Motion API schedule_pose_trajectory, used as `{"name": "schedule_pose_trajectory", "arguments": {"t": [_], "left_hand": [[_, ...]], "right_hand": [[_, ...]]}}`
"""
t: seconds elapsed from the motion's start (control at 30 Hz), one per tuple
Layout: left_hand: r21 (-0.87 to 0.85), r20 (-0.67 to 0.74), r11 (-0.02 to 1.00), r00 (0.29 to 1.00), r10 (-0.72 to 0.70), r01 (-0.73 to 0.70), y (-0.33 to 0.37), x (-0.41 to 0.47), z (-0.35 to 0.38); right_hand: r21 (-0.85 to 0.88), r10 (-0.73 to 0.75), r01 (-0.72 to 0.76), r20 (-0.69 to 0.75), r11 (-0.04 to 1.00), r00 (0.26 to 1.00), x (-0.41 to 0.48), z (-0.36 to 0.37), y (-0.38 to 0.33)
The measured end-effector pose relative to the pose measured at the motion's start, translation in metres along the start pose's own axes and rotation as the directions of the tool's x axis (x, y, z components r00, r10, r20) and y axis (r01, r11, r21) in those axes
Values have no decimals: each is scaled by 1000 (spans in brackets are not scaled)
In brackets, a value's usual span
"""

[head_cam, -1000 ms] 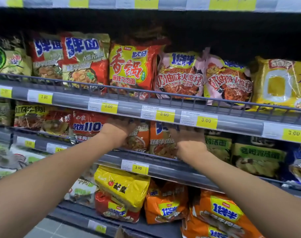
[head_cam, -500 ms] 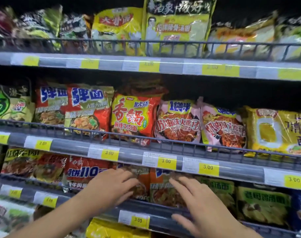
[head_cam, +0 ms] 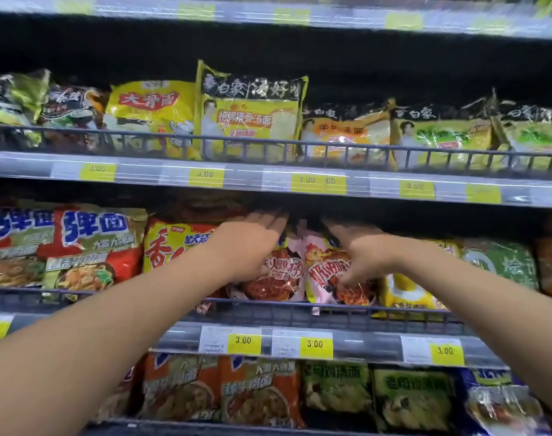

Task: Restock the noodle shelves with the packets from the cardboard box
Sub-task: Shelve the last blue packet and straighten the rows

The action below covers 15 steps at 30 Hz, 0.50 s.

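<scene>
Two pink noodle packets stand side by side on the middle shelf behind its wire rail. My left hand lies over the top of the left pink packet, fingers stretched toward the back and thumb on its front. My right hand holds the right pink packet the same way, thumb down on the front, fingers over the top edge. The fingertips are lost in the dark gap under the shelf above. The cardboard box is not in view.
A red and yellow packet stands left of my hands, a yellow packet and a green one to the right. Yellow packets fill the shelf above, orange and green ones the shelf below. Yellow price tags line the edges.
Both hands have left the lower shelf's packets and risen to the middle shelf, onto the two pink packets. The view has tilted upward, showing a higher shelf.
</scene>
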<state>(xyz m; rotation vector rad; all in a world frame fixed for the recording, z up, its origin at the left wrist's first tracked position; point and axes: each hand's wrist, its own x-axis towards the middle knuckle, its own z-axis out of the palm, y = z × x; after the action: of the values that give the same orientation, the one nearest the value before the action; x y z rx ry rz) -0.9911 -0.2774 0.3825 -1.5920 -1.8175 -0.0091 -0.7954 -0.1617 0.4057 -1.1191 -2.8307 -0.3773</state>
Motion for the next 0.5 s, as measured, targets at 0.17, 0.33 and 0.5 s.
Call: {"name": "schedule_pose_trajectory", "arguments": {"t": [0.17, 0.33, 0.5], "left_hand": [[112, 233, 991, 967, -101, 77, 7, 31, 13], [181, 235, 975, 956, -173, 131, 16, 35, 22], [196, 216, 968, 956, -199, 157, 19, 35, 24]], "right_hand": [[8, 26, -27, 125, 1000, 992, 24, 8, 3], [-239, 17, -53, -150, 970, 989, 39, 23, 9], [-283, 62, -117, -197, 952, 979, 53, 31, 4]]}}
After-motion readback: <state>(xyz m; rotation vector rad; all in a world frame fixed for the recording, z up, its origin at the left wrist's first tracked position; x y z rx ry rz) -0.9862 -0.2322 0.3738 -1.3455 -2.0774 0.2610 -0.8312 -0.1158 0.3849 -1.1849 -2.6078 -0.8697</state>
